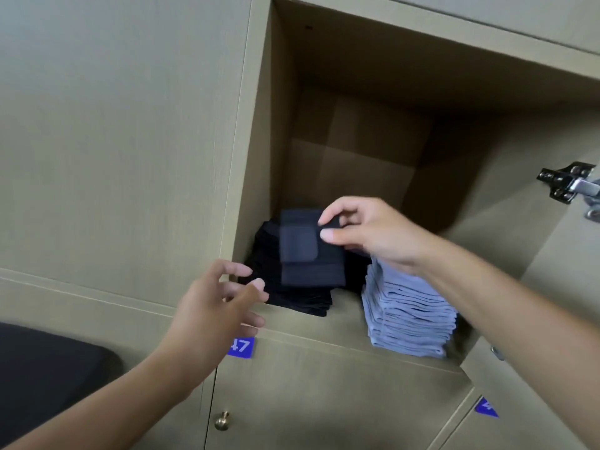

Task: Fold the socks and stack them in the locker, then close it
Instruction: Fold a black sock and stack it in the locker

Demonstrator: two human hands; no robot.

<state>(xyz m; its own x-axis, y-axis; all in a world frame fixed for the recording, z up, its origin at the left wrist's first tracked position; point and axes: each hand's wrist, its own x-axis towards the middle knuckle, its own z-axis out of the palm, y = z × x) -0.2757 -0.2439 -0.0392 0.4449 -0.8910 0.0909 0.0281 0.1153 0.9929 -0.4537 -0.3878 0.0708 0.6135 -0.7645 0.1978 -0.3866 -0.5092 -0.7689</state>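
The open locker [259, 177] holds two stacks on its floor: black folded socks [292, 297] at the left and light blue folded socks [409, 316] at the right. My right hand [367, 232] pinches a folded dark sock [308, 251] by its right edge and holds it, blurred, just above the black stack. My left hand [214, 303] hovers at the locker's lower left corner with its fingers loosely spread, holding nothing and close to the black stack.
The locker's door is swung away at the right, with its metal hinge [571, 186] showing. Below is a closed locker door [324, 401] with a blue number tag [241, 347] and a brass knob [222, 420]. A dark cushion-like shape [42, 371] lies at the lower left.
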